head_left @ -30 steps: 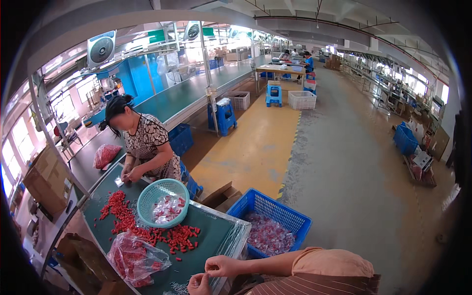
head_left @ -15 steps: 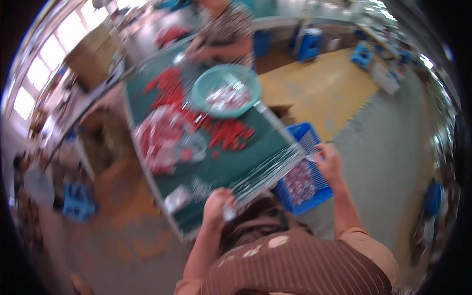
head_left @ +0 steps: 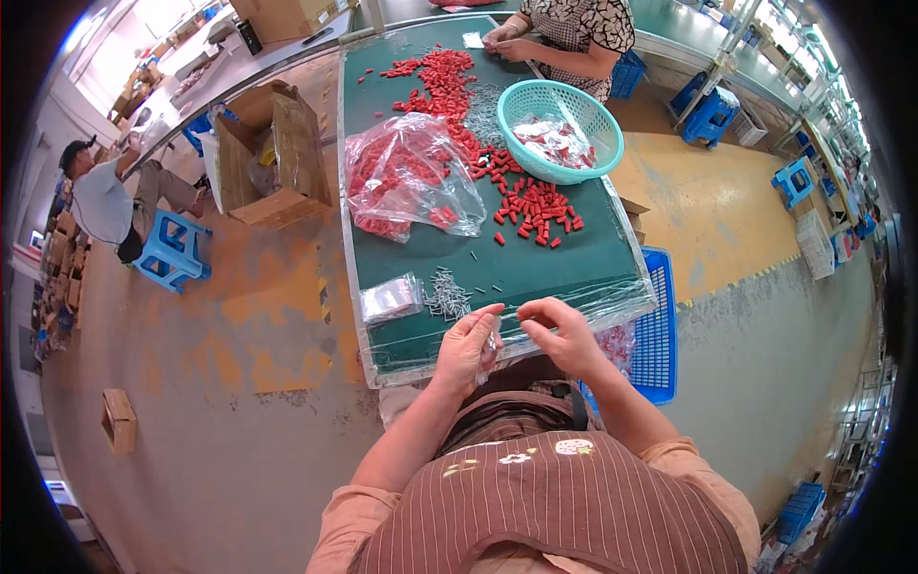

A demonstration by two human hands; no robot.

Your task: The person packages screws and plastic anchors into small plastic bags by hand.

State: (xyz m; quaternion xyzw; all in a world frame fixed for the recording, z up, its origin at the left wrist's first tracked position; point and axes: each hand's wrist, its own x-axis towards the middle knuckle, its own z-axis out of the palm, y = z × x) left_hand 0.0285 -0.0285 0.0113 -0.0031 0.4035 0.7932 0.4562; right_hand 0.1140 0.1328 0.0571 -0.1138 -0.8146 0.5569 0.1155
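Observation:
My left hand (head_left: 466, 346) is closed at the front edge of the green-topped table (head_left: 535, 266), pinching a small clear plastic bag (head_left: 489, 354) that hangs below the fingers. Just to its right, my right hand (head_left: 566, 340) has curled fingers with the thumb near the index finger; whatever it holds is too small to make out. Beyond my left hand lies a small heap of grey screws (head_left: 447, 297). Left of them sits a stack of clear plastic bags (head_left: 390, 298). Red plastic plugs (head_left: 540, 212) are scattered farther up the table.
A large clear bag of red plugs (head_left: 397, 172) lies at the table's left. A light-green basket (head_left: 612, 161) holds filled packets. At the table's right stands a blue basket (head_left: 660, 325). Across the table, a co-worker's hands (head_left: 505, 43) work. A cardboard box (head_left: 287, 158) is at left.
My right hand has come from over the blue basket to beside my left hand. The head view has turned and sharpened; the left hand still holds a clear bag.

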